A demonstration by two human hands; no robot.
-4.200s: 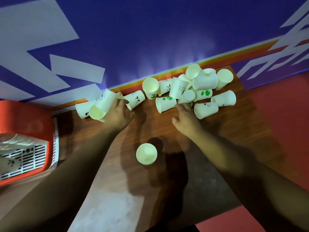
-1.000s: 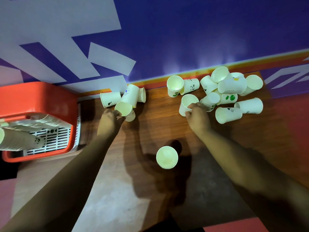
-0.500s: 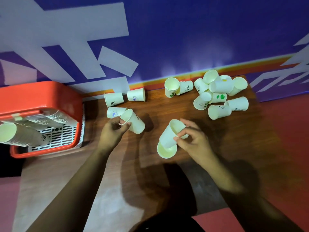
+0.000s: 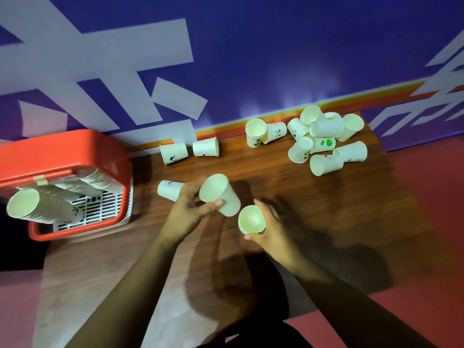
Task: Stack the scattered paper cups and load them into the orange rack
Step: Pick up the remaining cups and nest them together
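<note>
My left hand [image 4: 187, 212] grips a white paper cup [image 4: 221, 195], tilted with its mouth toward me. My right hand [image 4: 270, 228] holds a short stack of cups [image 4: 251, 220] from below, mouth up, just right of the tilted cup. Behind my left hand, one cup [image 4: 168, 189] lies on its side on the wooden table [image 4: 326, 209]. Two cups [image 4: 173, 153] [image 4: 206, 146] stand upside down near the wall. A scattered pile of cups [image 4: 324, 139] sits at the far right. The orange rack [image 4: 62, 159] at the left holds long stacks of cups [image 4: 42, 205] lying on a white grid.
A blue wall with white shapes [image 4: 251, 59] runs along the table's far edge. Red floor [image 4: 426, 222] shows to the right of the table. Beside the pile, an upright cup stack [image 4: 256, 133] leans against another cup [image 4: 276, 131].
Both hands drew closer together near the table's middle. The right hand set its cup into the standing cup and now lifts that stack; the left hand raised its cup higher.
</note>
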